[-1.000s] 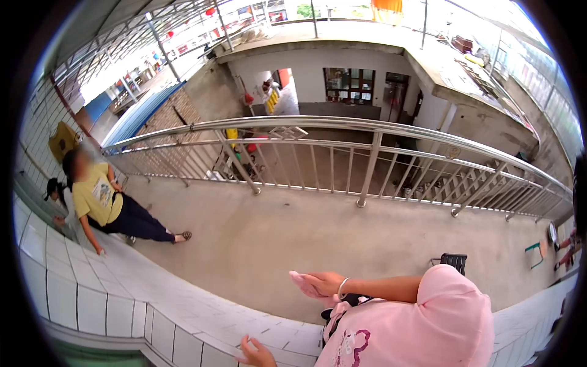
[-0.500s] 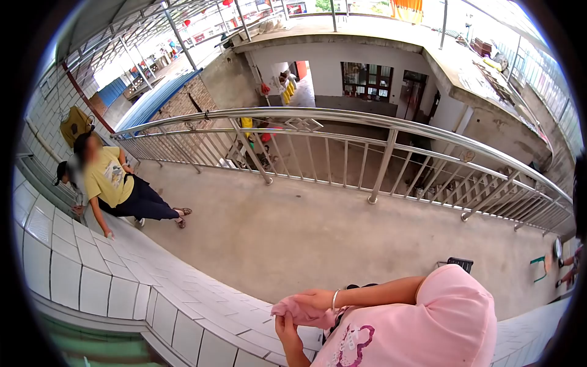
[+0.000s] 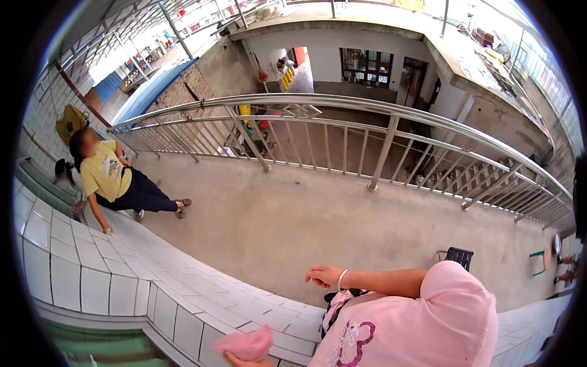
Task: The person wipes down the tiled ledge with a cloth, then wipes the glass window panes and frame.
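A bundled pink cloth is in my left hand, low in the view above the white tiled ledge; the lower part of this hand is cut off by the frame. My right hand, with a pale bracelet at its wrist, is held out over the concrete floor. It holds nothing, and its fingers are loosely bent and slightly apart. The two hands do not touch. My pink shirt with a dark heart print fills the lower right.
A metal railing runs along the floor's far side. At the left, a person in a yellow shirt leans on the tiled ledge, beside another person. A black stool and a green-framed stool stand at the right.
The cloth was first in my right hand, then between both hands. Now only my left hand has it, lower and further left, and my right hand has let go.
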### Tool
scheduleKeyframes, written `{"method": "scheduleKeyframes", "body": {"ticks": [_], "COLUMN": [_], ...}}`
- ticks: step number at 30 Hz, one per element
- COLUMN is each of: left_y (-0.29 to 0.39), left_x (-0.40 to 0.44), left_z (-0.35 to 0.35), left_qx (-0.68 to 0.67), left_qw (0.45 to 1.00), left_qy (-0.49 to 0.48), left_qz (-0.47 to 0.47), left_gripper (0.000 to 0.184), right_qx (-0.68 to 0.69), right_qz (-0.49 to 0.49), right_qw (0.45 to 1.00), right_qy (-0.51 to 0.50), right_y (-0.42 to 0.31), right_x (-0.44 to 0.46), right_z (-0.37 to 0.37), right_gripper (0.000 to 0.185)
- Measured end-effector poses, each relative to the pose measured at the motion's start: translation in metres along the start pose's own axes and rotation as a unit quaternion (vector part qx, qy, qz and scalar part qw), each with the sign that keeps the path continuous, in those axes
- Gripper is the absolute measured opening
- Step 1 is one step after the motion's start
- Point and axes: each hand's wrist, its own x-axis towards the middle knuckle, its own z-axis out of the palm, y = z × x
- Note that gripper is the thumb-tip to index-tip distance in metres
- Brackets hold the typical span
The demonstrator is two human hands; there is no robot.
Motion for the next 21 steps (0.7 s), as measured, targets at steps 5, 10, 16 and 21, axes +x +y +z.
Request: {"method": "scheduleKeyframes", "body": {"ticks": [5, 10, 16, 21], "left_y": [0.065, 0.011, -0.026, -0.043], "left_x": [-0.040, -0.042, -0.040, 0.003], "left_z": [-0.002, -0.012, 0.002, -0.021], "left_qx": [0.302, 0.613, 0.646, 0.603], "left_qw": [0.932, 0.753, 0.694, 0.730], "left_qy": [0.058, -0.195, -0.138, -0.090], "left_qz": [0.191, 0.138, 0.287, 0.309], "left_gripper": [0.035, 0.036, 0.021, 0.019], "right_qx": [-0.019, -0.029, -0.053, -0.045], "right_qz": [0.029, 0.023, 0.027, 0.050], "right_qw": [0.999, 0.999, 0.997, 0.997], "right_qy": [-0.004, -0.031, -0.058, -0.041], "right_y": [0.005, 0.014, 0.020, 0.024], "right_x": [-0.005, 0.000, 0.010, 0.008], "right_z": [0.004, 0.010, 0.008, -0.001], "right_gripper": [0.028, 0.028, 0.028, 0.026]}}
